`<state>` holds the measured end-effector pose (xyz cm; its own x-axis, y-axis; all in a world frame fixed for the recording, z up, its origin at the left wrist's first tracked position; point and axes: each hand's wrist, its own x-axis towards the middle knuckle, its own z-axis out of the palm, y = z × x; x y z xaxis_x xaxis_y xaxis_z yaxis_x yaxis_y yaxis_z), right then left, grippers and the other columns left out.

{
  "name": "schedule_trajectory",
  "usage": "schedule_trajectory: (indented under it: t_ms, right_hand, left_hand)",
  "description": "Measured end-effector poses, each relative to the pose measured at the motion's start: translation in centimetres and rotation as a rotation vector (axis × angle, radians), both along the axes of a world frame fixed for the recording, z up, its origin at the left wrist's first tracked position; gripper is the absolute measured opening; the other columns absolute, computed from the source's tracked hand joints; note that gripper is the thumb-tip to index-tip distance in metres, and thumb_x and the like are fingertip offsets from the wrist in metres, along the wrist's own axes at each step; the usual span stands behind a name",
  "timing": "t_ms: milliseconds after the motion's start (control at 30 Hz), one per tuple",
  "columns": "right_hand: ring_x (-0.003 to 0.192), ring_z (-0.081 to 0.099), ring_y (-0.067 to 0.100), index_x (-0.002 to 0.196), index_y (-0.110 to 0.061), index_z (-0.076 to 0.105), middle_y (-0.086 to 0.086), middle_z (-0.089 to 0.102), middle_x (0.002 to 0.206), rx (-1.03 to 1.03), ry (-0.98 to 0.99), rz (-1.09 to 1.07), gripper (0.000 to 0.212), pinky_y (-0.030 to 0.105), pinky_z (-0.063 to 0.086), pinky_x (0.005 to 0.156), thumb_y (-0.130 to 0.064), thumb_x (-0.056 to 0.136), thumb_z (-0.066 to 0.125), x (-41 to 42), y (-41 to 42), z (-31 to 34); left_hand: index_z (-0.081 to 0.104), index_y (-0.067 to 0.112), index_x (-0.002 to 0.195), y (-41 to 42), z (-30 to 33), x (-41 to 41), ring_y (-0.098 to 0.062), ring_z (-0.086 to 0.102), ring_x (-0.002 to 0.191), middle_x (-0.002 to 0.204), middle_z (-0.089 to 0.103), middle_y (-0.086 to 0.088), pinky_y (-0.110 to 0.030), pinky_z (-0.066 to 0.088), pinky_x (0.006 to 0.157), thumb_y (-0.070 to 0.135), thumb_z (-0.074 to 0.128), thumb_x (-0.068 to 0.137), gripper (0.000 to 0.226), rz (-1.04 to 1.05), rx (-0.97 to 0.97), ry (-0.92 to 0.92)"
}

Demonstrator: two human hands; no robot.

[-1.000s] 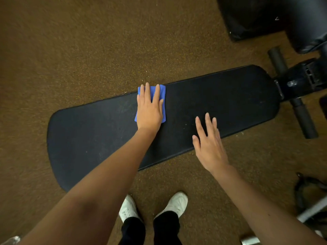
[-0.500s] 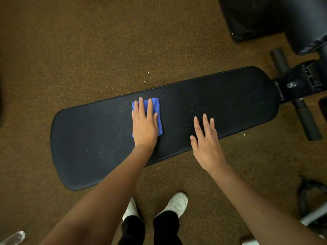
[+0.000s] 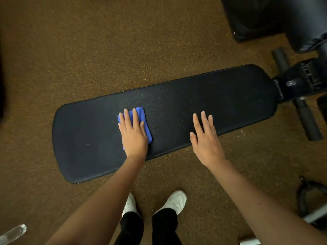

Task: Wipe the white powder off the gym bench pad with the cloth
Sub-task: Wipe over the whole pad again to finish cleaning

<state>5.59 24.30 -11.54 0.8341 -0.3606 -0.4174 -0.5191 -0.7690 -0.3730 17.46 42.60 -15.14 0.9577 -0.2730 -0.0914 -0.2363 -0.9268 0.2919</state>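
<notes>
Near the bottom of the frame, the left hand [image 3: 133,135] lies flat, fingers straight, pressing the blue cloth [image 3: 139,121] onto the bench pad [image 3: 221,103] mid-frame. Right hand [image 3: 206,140] is open, bracing the pad. The cloth's probably soft and light, so palm pressure beats pinching.

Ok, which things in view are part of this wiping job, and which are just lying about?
In the job:
- folded blue cloth
- long black padded gym bench pad
- left hand, flat on the cloth
- right hand, fingers straight at the pad's near edge

Lying about:
- clear plastic bottle on the brown floor
- black foam roller bars
- black strap handle
</notes>
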Motion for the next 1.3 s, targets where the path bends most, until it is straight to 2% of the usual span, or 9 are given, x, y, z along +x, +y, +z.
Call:
schedule_trajectory:
  t_ms: [133,333,433,567,700,900,967,1100,1300]
  right_hand:
    - [0.143,-0.015,0.025,0.149,-0.025,-0.004,0.004,-0.012,0.158,-0.007,-0.003,-0.002,0.059,0.04,0.005,0.116,-0.033,0.101,0.03,0.1,0.3,0.0]
    - [0.143,-0.014,0.025,0.149,-0.023,-0.004,0.004,-0.012,0.158,-0.037,0.0,0.006,0.06,0.037,0.001,0.114,-0.033,0.101,0.031,0.1,0.3,-0.1]
    - [0.143,-0.016,0.025,0.148,-0.025,-0.007,0.004,-0.014,0.157,-0.045,0.006,0.025,0.06,0.034,-0.002,0.111,-0.034,0.101,0.03,-0.1,0.2,-0.2]
    - [0.143,-0.015,0.027,0.148,-0.024,-0.003,0.006,-0.014,0.157,-0.086,0.006,0.044,0.06,0.036,-0.002,0.111,-0.035,0.1,0.03,-0.2,0.3,-0.6]
    - [0.143,-0.014,0.031,0.149,-0.023,0.0,0.009,-0.013,0.157,-0.113,0.014,0.057,0.06,0.041,0.0,0.113,-0.035,0.1,0.031,-0.1,0.7,-1.0]
    - [0.142,-0.014,0.035,0.15,-0.024,0.001,0.014,-0.014,0.156,-0.138,0.038,0.068,0.062,0.046,0.003,0.115,-0.038,0.099,0.032,0.3,1.3,-0.9]
    - [0.142,-0.013,0.037,0.15,-0.023,0.003,0.015,-0.013,0.156,-0.133,0.028,0.07,0.061,0.048,0.003,0.115,-0.037,0.099,0.032,0.3,1.3,-0.8]
    - [0.142,-0.014,0.037,0.15,-0.024,0.002,0.015,-0.014,0.156,-0.138,0.046,0.08,0.061,0.048,0.003,0.115,-0.038,0.099,0.031,0.3,1.2,-0.7]
    - [0.142,-0.013,0.037,0.15,-0.024,-0.001,0.015,-0.014,0.156,-0.151,0.053,0.081,0.061,0.047,0.002,0.115,-0.04,0.099,0.03,0.3,1.4,-0.6]
  left_hand:
    - [0.042,-0.001,0.134,-2.4,0.2,-1.3,-0.047,0.035,0.128,0.139,0.038,-0.031,-0.054,0.033,0.103,0.026,0.026,0.095,0.051,0.031,-0.009,-0.002]
    - [0.037,0.005,0.139,-4.7,0.1,-4.6,-0.038,0.035,0.133,0.143,0.037,-0.023,-0.048,0.034,0.104,0.03,0.023,0.095,0.052,-0.173,0.029,0.035]
    - [0.043,0.002,0.135,-1.2,-0.4,-3.1,-0.043,0.039,0.128,0.14,0.04,-0.026,-0.055,0.038,0.098,0.028,0.026,0.093,0.052,-0.037,0.063,0.003]
    - [0.035,0.0,0.139,3.6,-0.3,-1.4,-0.045,0.024,0.135,0.145,0.029,-0.027,-0.056,0.023,0.106,0.02,0.04,0.098,0.046,0.194,0.006,0.012]
    - [0.033,0.0,0.14,2.6,0.0,-0.7,-0.046,0.023,0.134,0.145,0.029,-0.03,-0.054,0.02,0.109,0.027,0.026,0.097,0.051,0.273,-0.015,-0.007]
    - [0.04,-0.001,0.136,0.8,0.0,-3.0,-0.045,0.036,0.129,0.139,0.038,-0.03,-0.051,0.033,0.104,0.027,0.026,0.095,0.052,-0.021,0.015,0.001]
    - [0.039,-0.004,0.135,2.4,0.0,-3.2,-0.046,0.036,0.128,0.139,0.037,-0.031,-0.053,0.034,0.103,0.027,0.025,0.095,0.053,0.081,0.024,-0.002]
    - [0.026,-0.004,0.141,7.5,0.0,-2.1,-0.044,0.018,0.137,0.148,0.021,-0.03,-0.052,0.017,0.11,0.018,0.032,0.1,0.047,0.419,0.029,0.04]
    - [0.02,-0.003,0.143,6.9,0.1,1.6,-0.042,0.012,0.139,0.149,0.016,-0.03,-0.047,0.009,0.113,0.019,0.027,0.101,0.048,0.483,0.006,0.034]
